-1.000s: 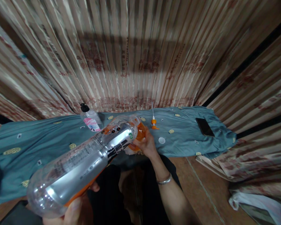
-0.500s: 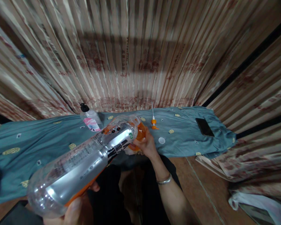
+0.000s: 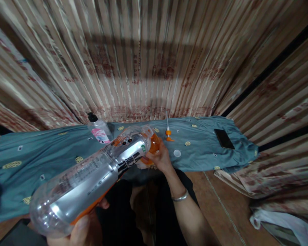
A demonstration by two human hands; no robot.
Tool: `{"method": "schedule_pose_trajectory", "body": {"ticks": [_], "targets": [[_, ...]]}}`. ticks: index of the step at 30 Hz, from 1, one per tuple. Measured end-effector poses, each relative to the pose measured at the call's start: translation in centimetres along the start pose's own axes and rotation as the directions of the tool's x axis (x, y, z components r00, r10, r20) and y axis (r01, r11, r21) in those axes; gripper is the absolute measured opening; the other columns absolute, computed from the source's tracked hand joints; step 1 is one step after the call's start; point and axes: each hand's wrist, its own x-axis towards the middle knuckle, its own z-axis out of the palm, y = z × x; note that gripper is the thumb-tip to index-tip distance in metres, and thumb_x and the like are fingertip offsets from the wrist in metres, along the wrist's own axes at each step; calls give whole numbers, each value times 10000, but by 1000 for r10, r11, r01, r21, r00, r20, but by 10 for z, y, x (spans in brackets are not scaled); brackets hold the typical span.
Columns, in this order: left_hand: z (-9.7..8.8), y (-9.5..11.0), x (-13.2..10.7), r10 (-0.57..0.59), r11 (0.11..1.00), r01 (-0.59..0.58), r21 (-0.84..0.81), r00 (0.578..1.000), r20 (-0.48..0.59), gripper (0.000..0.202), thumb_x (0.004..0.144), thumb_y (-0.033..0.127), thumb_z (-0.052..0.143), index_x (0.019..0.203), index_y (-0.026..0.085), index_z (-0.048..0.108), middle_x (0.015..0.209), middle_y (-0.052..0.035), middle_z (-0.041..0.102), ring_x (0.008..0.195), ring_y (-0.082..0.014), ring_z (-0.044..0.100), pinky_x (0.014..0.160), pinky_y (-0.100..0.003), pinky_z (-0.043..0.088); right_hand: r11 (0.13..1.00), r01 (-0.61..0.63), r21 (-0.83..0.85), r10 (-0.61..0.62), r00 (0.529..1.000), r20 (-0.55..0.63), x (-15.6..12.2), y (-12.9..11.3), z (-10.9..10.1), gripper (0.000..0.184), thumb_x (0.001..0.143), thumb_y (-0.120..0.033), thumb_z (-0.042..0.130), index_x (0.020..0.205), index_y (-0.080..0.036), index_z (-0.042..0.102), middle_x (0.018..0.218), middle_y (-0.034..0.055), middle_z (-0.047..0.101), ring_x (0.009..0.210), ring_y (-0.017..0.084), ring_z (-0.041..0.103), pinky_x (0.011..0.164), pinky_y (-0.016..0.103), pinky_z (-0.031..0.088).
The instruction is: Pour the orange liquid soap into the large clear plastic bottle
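A large clear plastic bottle (image 3: 89,179) with a silver and orange label lies tilted, its base toward me and its neck pointing away. My left hand (image 3: 79,229) grips it from below near the base, at the bottom edge of the picture. My right hand (image 3: 160,159) is closed around a smaller orange bottle (image 3: 152,148) held against the big bottle's mouth. A silver bracelet (image 3: 179,197) sits on my right wrist.
A teal patterned cloth (image 3: 41,160) covers a low surface. On it stand a small clear pump bottle (image 3: 99,131) with a pink label, an orange pump head with a white tube (image 3: 168,131), a white cap (image 3: 177,153) and a dark phone (image 3: 224,138). Striped curtains hang behind.
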Motion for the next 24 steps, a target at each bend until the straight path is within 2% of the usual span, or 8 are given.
{"method": "schedule_pose_trajectory", "body": {"ticks": [4,9,16,21,24], "targets": [[-2,-1,-1,-8,1000,8,-2,1000,6,717,610,429,1035,1276,277,816,1055,-55,779,656,-207,613,470,-337,514,1000,10,20,-9,1000,-9,0,-3,1,678,674,-401,979,1268,-265,684,1201,83,886,1102,312,864,968,416,710],[1,4,-2,2,1000,-2,-10,1000,9,625,611,434,1031,1170,258,811,896,-26,746,600,-207,610,460,-335,504,1000,-3,7,3,1000,-17,-1,-3,0,683,666,-384,981,1272,-265,689,1172,74,886,1114,315,863,978,421,709],[2,3,-1,-4,1000,4,5,1000,6,672,611,427,1028,1224,257,812,1023,-59,780,637,-217,642,457,-333,497,1000,-10,7,10,1000,2,0,-1,-1,729,668,-434,983,1300,-252,669,1208,94,879,1108,321,861,992,443,703],[3,4,3,20,1000,-20,-10,1000,2,608,556,433,1033,1096,244,825,895,-25,751,533,-193,594,420,-337,483,999,-7,41,8,1000,-7,-1,-2,0,708,656,-450,987,1263,-259,677,1171,83,887,1074,316,867,959,431,711],[1,1,3,17,1000,-17,-8,1000,6,632,595,405,1025,1170,242,821,966,-33,766,596,-196,614,453,-334,506,999,-2,48,3,1000,-15,-1,-2,1,691,649,-447,981,1243,-270,674,1160,71,885,1060,305,866,944,412,709]]}}
